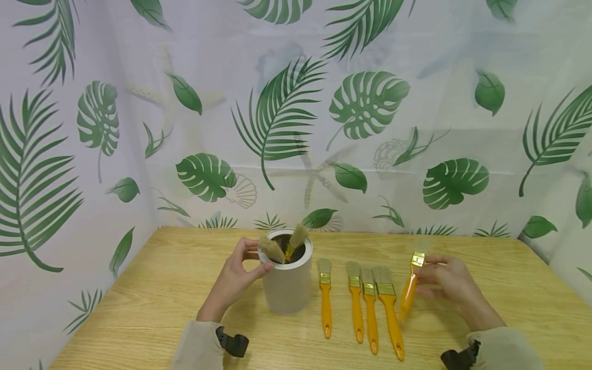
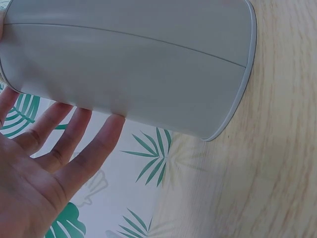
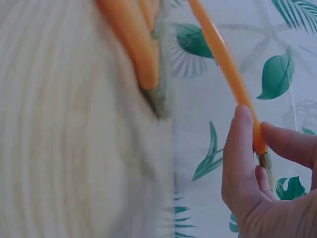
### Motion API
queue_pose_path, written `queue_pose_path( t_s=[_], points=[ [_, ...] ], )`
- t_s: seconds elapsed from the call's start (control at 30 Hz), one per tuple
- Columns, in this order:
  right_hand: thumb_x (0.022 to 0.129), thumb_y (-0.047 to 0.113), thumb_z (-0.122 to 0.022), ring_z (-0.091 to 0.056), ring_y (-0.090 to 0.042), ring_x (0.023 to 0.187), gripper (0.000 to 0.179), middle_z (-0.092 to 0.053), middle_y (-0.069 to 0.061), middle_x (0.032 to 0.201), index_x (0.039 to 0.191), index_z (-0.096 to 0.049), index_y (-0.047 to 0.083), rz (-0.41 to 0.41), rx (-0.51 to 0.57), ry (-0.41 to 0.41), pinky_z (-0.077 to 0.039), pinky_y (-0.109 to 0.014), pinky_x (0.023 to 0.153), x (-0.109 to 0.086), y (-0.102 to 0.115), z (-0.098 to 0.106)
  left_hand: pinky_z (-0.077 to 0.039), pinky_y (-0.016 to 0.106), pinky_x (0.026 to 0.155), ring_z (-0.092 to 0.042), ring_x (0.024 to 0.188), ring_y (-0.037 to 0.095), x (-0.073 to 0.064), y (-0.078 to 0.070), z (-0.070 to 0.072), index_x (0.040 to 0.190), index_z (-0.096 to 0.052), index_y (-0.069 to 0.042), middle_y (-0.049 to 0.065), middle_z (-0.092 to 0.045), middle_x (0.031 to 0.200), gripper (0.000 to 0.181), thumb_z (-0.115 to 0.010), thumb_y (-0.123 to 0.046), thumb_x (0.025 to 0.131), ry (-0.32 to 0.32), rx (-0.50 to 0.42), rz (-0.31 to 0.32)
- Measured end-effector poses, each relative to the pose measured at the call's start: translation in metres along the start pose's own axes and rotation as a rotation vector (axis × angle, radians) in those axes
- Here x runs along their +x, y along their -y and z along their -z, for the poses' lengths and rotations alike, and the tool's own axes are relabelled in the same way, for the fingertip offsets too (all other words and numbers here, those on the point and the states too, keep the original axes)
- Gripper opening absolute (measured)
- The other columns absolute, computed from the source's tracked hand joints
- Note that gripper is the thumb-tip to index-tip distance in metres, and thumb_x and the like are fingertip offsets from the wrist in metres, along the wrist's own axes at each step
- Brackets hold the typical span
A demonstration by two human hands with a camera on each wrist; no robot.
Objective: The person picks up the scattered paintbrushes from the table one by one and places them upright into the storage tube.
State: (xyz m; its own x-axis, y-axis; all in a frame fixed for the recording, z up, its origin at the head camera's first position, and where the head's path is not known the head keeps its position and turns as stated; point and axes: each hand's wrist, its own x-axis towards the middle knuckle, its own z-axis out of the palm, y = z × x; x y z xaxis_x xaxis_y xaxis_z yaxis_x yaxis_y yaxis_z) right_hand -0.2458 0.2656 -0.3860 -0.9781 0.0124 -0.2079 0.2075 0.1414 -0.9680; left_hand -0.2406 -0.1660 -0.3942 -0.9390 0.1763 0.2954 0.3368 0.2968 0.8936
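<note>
A grey-white cylindrical can [image 1: 288, 290] stands upright with two paintbrushes in it, bristles up, including a bristle head [image 1: 298, 235] at the right of the mouth. My left hand [image 1: 238, 275] holds the can from its left side, thumb at the front of the rim; in the left wrist view its fingertips touch the grey wall [image 2: 124, 69]. Off to the right, my right hand [image 1: 446, 280] pinches a paintbrush [image 1: 409, 288] near its ferrule, bristles up and handle down. The right wrist view shows thumb and fingers on the orange handle [image 3: 228, 64].
Between the can and my right hand, several orange-handled brushes lie on the wooden table [image 1: 152, 293], bristles away from me: one brush [image 1: 326, 303] near the can, others grouped beside a wider brush [image 1: 390, 318]. A leaf-patterned curtain [image 1: 296, 128] hangs behind.
</note>
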Motion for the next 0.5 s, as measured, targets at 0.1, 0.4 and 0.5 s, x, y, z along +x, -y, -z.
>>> queue_pose_path(
  t_s=[0.1, 0.4, 0.5],
  points=[
    [0.097, 0.001, -0.065, -0.07, -0.014, 0.078, 0.076, -0.065, -0.004, 0.094, 0.147, -0.013, -0.022, 0.031, 0.067, -0.002, -0.06, -0.037, 0.074, -0.001, 0.002, -0.004, -0.05, 0.05, 0.092, -0.054, 0.12, 0.032, 0.0, 0.001, 0.0, 0.122, -0.053, -0.009, 0.009, -0.057, 0.132, 0.037, -0.075, -0.017, 0.093, -0.001, 0.0, 0.002],
    [0.098, -0.003, -0.061, -0.068, -0.015, 0.079, 0.04, -0.061, -0.006, 0.095, 0.126, -0.034, -0.011, 0.066, 0.199, 0.016, -0.06, -0.038, 0.077, -0.004, 0.008, -0.016, -0.051, 0.049, 0.09, -0.054, 0.12, 0.032, 0.0, 0.001, 0.0, 0.122, -0.053, -0.009, 0.01, -0.057, 0.132, 0.037, -0.075, -0.017, 0.094, -0.004, -0.002, 0.0],
    [0.098, -0.003, -0.061, -0.069, -0.015, 0.079, 0.031, -0.062, -0.005, 0.094, 0.117, -0.037, -0.007, 0.081, 0.228, 0.029, -0.06, -0.038, 0.077, -0.005, 0.011, -0.02, -0.051, 0.049, 0.09, -0.054, 0.12, 0.032, 0.0, 0.001, 0.0, 0.123, -0.053, -0.008, 0.01, -0.057, 0.132, 0.037, -0.075, -0.016, 0.094, -0.007, 0.003, -0.003]
  ],
)
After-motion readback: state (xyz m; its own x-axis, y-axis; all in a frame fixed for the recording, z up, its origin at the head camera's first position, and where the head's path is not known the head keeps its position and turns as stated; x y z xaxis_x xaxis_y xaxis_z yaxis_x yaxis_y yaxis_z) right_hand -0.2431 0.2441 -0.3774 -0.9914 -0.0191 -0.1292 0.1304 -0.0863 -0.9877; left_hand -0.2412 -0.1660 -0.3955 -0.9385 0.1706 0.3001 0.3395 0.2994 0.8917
